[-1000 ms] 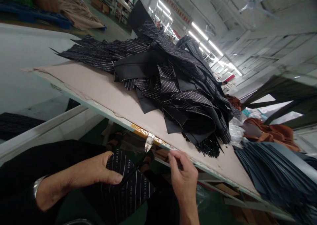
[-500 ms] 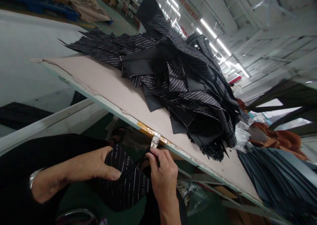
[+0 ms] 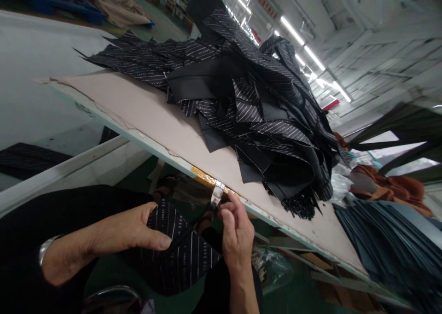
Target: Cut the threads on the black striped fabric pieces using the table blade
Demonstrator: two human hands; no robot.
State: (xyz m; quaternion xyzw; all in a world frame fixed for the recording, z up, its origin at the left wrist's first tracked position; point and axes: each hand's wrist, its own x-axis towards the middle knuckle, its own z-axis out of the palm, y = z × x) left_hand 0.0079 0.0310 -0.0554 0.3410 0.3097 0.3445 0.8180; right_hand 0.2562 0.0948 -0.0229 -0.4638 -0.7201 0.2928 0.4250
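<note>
A black fabric piece with white pinstripes and lettering [image 3: 183, 263] is pinched by my left hand [image 3: 138, 229], thumb on top and the other fingers hidden behind it. From this piece a narrow black strip [image 3: 193, 224] runs up to a small pale metal clip [image 3: 217, 194] fixed at the table edge. Beside the clip is my right hand [image 3: 238, 233], open, its index finger stretched toward the taped edge and its thumb apart from it. Nothing shows between those two fingers; the lower fingers are curled in.
A large heap of black striped fabric pieces [image 3: 255, 102] lies on the tilted-looking table [image 3: 124, 102]. Dark blue-grey pieces [image 3: 380, 240] are stacked at the right, near brown fabric [image 3: 390, 183] and clear plastic [image 3: 340, 185]. A white rail [image 3: 69, 169] crosses at the left.
My right hand has shifted slightly right; its fingertips have parted from the strip near the clip and the index finger has straightened. My left hand keeps its hold on the fabric.
</note>
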